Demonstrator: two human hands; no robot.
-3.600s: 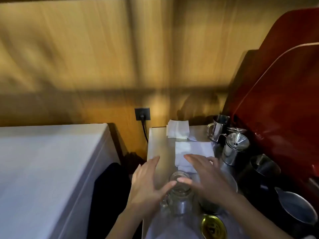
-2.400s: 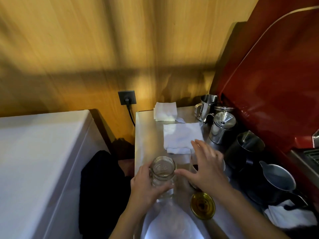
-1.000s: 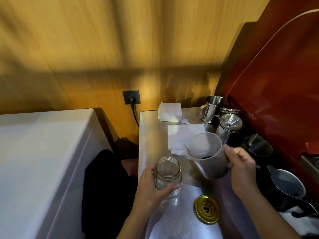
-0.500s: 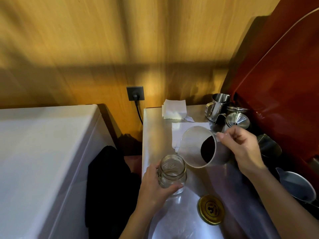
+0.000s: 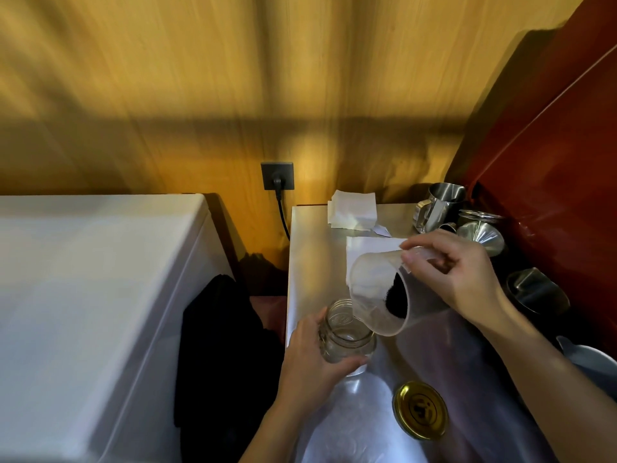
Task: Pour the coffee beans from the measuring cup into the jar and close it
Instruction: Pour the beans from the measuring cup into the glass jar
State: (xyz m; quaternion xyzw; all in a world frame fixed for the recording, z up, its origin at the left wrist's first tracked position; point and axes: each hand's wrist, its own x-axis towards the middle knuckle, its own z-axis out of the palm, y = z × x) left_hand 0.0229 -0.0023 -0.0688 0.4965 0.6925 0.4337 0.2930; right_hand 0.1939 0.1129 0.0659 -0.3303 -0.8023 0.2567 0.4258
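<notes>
Left hand point(image 5: 312, 369) has its fingers wrapped round the clear glass jar point(image 5: 345, 335), right at the steel tabletop point(image 5: 310, 248)'s left edge. Right hand point(image 5: 457, 279) grips the translucent plastic measuring cup point(image 5: 374, 295), tipped over the jar's mouth, dark coffee beans point(image 5: 397, 300) inside. Gold round lid point(image 5: 419, 415) lies apart, with bare steel around it.

Dim warm light, shadowed wall point(image 5: 233, 95), soft blur, bent edges.
</notes>
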